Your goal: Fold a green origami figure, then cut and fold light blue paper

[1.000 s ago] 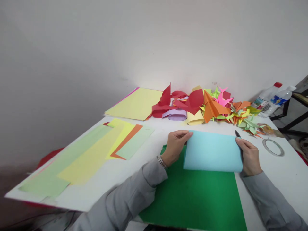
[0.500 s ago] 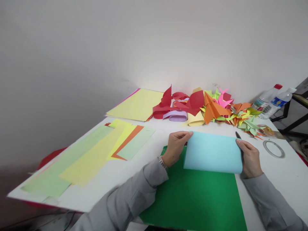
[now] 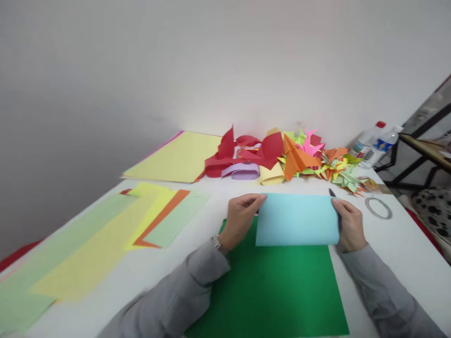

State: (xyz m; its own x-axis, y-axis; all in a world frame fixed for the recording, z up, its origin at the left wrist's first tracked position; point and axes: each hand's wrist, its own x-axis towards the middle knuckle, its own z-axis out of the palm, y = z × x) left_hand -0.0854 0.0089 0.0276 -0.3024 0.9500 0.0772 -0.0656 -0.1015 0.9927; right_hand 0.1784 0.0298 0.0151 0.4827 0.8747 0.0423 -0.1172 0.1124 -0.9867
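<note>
A light blue sheet of paper (image 3: 298,219) is held up between my two hands. My left hand (image 3: 241,219) pinches its upper left corner between thumb and fingers. My right hand (image 3: 350,223) grips the upper right edge, with the thumb in front and the fingers mostly hidden behind. The sheet's right side looks rounded, as if bent over. Beneath it a large green sheet (image 3: 278,291) lies flat on the white table (image 3: 95,307). A dark pen-like tip (image 3: 331,192) shows just behind the blue paper near my right thumb.
Coloured paper strips (image 3: 91,249) lie at the left. A pale yellow stack (image 3: 172,157) is at the back, beside curled red paper (image 3: 225,155) and folded paper pieces, including an orange paper plane (image 3: 296,157). Rolled tape (image 3: 378,208) and two plastic bottles (image 3: 378,148) are on the right.
The camera view has turned to the right, so the whole scene sits further left. Both hands still hold the blue paper, which now faces me a little more squarely.
</note>
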